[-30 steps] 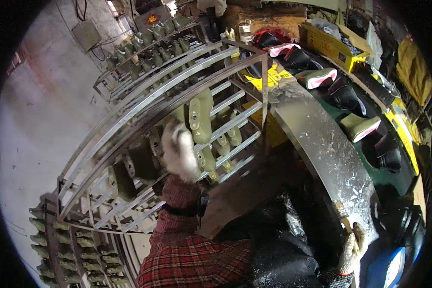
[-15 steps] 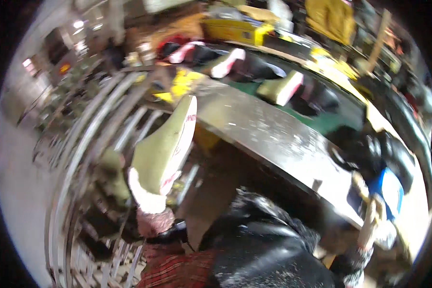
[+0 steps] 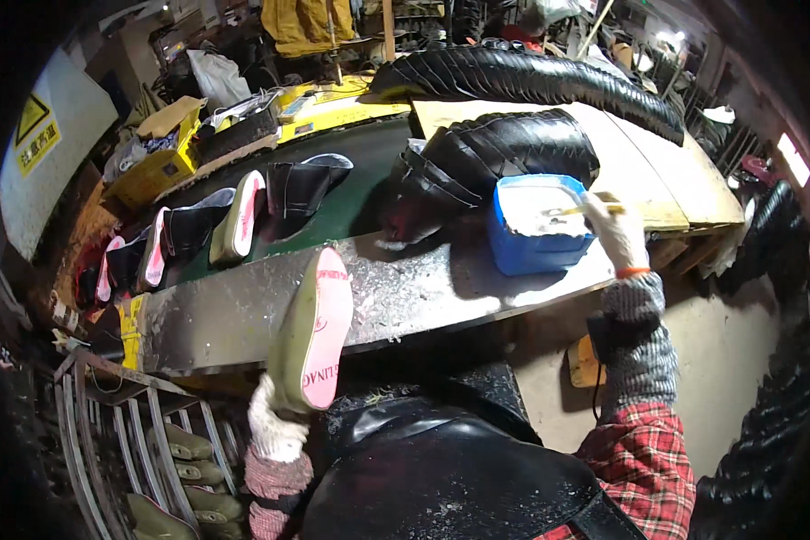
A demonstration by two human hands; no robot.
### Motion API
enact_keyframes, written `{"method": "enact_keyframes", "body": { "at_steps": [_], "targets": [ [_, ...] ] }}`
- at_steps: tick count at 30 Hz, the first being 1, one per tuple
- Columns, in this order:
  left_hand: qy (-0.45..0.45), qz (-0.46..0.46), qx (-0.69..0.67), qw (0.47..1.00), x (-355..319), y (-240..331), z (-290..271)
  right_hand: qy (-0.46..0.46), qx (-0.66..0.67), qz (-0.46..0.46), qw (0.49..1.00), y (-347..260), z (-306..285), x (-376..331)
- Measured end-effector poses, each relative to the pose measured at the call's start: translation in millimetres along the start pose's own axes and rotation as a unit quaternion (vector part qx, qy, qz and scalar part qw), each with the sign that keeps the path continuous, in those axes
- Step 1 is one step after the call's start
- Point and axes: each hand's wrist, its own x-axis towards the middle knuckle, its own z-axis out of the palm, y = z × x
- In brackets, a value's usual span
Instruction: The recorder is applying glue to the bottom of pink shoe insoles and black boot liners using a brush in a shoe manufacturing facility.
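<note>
While left hand (image 3: 277, 430) grips sole (image 3: 313, 331); bench edge (image 3: 243, 346) touching.

Grey metal bench top (image 3: 405, 301), scuffed and spattered white, ran across the middle of the view. Behind it, a dark green belt (image 3: 351, 193) carried black boots (image 3: 301, 184) lying on their sides, some with pink soles (image 3: 246, 216) turned up. Large black ribbed hose (image 3: 522, 76) lay across a pale wooden board (image 3: 639, 157); a second ribbed black mass (image 3: 495, 153) sat just in front of it. Yellow crate (image 3: 157, 171) at far left, near a white wall sign with a yellow triangle (image 3: 36, 121). Metal rack (image 3: 144, 450) at lower left held olive-green lasts (image 3: 184, 445).
</note>
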Motion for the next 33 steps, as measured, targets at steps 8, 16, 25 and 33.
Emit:
{"method": "enact_keyframes", "body": {
  "at_steps": [8, 16, 25, 33],
  "targets": [
    [-0.014, -0.255, -0.344, 0.904, -11, -38, -33, 0.04, 0.235, -0.007, 0.971, -49, -8, -68],
    [-0.056, -0.277, -0.42, 0.862, -3, -49, -50, -0.306, 0.373, -0.282, 0.829, -198, 206, -101],
    [-0.088, -0.283, -0.46, 0.837, -12, -68, -84, -0.538, 0.41, -0.253, 0.691, -166, 165, -114],
    [-0.125, -0.379, -0.491, 0.774, -6, -34, -54, -0.43, 0.281, -0.182, 0.838, -230, 166, -93]
  ]
}}
